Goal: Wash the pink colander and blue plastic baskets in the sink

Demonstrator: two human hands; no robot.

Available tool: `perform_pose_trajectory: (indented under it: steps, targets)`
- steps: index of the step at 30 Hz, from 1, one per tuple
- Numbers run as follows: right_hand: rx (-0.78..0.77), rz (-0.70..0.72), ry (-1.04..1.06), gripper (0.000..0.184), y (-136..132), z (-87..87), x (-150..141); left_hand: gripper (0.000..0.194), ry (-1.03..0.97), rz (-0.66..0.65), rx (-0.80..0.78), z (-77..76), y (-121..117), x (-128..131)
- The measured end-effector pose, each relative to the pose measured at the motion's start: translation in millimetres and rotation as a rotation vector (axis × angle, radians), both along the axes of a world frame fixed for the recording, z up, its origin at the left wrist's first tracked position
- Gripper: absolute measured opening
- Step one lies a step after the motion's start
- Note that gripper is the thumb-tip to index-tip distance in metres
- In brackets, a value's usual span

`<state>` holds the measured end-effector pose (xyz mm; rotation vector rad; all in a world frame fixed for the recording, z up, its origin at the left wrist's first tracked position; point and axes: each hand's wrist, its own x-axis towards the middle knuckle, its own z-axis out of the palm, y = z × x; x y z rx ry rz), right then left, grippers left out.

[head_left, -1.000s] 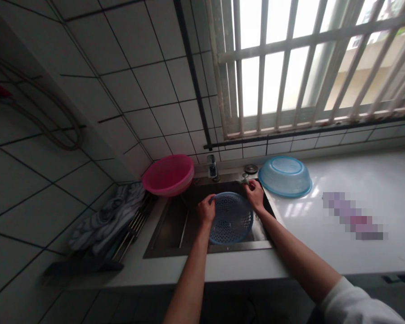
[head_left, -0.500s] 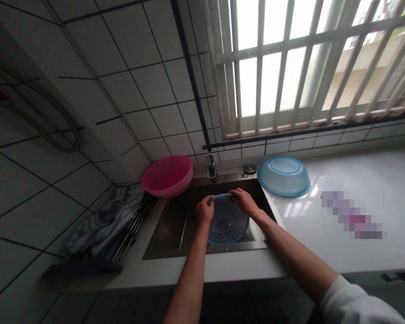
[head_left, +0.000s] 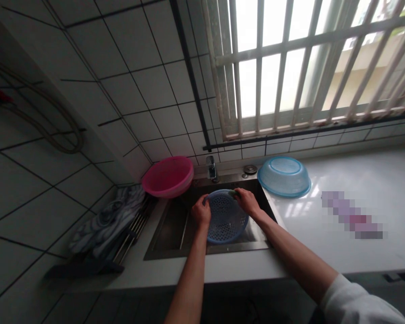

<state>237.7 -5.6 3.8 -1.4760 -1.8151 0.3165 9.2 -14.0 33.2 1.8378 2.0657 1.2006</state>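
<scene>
A blue plastic colander [head_left: 225,220] is held tilted inside the steel sink [head_left: 170,225], its perforated inside facing me. My left hand [head_left: 201,210] grips the rim at the left, thumb over the edge. At the upper right of the rim, my right hand [head_left: 245,200] is closed around a small green piece, apparently a scouring pad [head_left: 232,193], pressed against the colander. Most of the pad is hidden by the fingers.
Behind the sink stands a faucet [head_left: 211,168]. A pink basin [head_left: 168,177] rests at the back left corner, and an upturned light blue basin [head_left: 284,177] lies on the right counter [head_left: 300,238]. Striped cloth [head_left: 110,218] covers the rack on the left. A blurred-out patch lies farther right.
The colander's rim has tipped slightly up and away, showing more of its inside. My left hand has shifted a little left; my right hand has slid slightly right along the rim.
</scene>
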Motion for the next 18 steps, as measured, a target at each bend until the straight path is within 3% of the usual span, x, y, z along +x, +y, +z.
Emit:
perform_pose_trajectory:
  steps: [7,13,15,18]
  targets:
    - [0.082,0.152,-0.092,0.035,-2.8,-0.6,-27.1,0.028,0.067,-0.271,-0.028,-1.0,-5.3,15.2]
    - [0.029,-0.007,0.000,0.032,3.8,-3.4,-5.8,0.026,-0.011,0.033,-0.020,1.9,-2.7,4.3]
    - [0.042,-0.033,0.017,0.033,3.2,-4.2,-3.2,0.026,-0.015,0.014,-0.011,0.5,-1.6,4.9]
    - [0.084,0.039,-0.009,0.037,-0.8,-3.6,-15.7,0.025,0.021,-0.132,-0.008,-3.1,-2.5,12.4]
